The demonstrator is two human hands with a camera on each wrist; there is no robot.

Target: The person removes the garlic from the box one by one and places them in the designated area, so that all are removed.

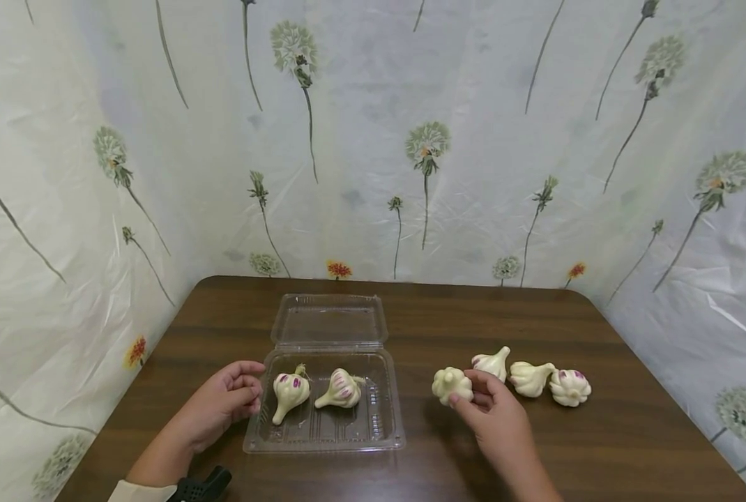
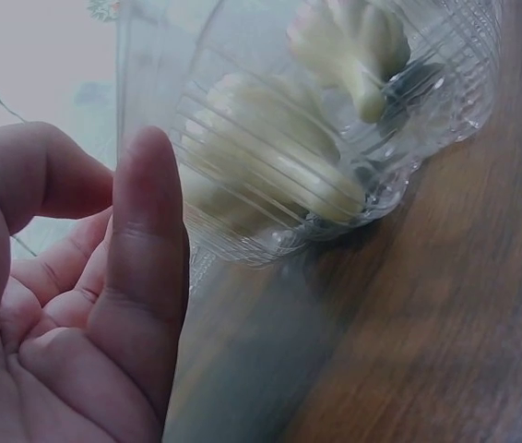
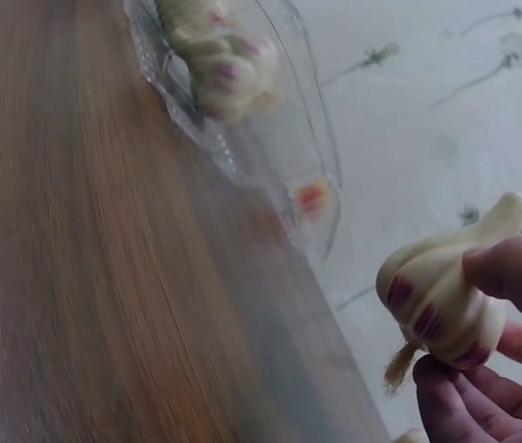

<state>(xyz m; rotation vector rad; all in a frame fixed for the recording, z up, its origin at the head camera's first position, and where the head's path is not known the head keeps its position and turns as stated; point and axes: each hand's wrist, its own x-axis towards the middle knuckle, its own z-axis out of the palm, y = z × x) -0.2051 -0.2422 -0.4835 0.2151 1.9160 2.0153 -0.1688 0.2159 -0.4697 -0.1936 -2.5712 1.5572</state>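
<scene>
In the head view, my right hand (image 1: 498, 425) pinches a white garlic bulb (image 1: 452, 385) between thumb and fingers, raised over the table right of a clear plastic container (image 1: 323, 445). The right wrist view shows purple streaks and a root tuft on this held garlic bulb (image 3: 445, 295). At the container's left rim is my left hand (image 1: 225, 401), fingers loosely bent and fingertips right at the edge. Inside the container lie two garlic bulbs, one on the left (image 1: 290, 390) and one near the middle (image 1: 341, 389). Its lid (image 1: 329, 324) is folded back, away from me.
Three more garlic bulbs lie in a row at the right: one partly behind my right hand (image 1: 491, 364), a middle one (image 1: 530, 378) and an outer one with purple marks (image 1: 570, 388). A brown wooden table (image 1: 436, 467) bears everything; a flower-print sheet (image 1: 360, 139) hangs behind.
</scene>
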